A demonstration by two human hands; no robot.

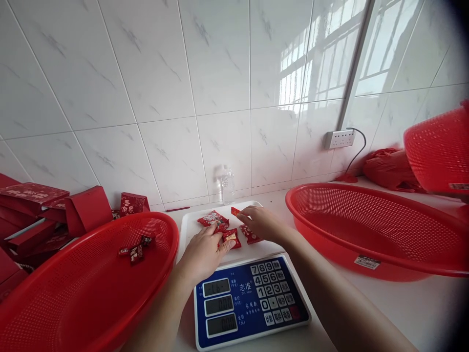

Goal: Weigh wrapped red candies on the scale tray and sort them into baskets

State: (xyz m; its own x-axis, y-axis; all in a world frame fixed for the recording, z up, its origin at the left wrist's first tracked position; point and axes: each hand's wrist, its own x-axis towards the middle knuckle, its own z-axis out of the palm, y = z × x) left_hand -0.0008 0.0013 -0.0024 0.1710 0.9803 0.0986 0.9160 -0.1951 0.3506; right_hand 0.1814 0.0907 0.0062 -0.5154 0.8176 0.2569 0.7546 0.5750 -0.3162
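Note:
A white digital weighing scale [252,303] with a blue key panel stands in front of me, several small red wrapped packets on its pan [220,264]. My left hand [203,252] is closed at the pan's left, thumb and fingers about a red packet with gold lettering [230,238]. Beside those fingers lies a larger red printed packet [213,219]. Between the thumb and fingers of my right hand [262,222] is a narrow red packet [236,211], partly hidden by the hand. Another red patterned packet [250,233] lies on the pan below it.
At left, a red plastic basket [172,234] holds several small dark-red wrapped pieces [137,253]. Red gift boxes [86,212] are piled behind it. Another red basket [330,254] stands at right, near stacked red baskets [439,151]. A clear bottle [227,186] is by the tiled wall.

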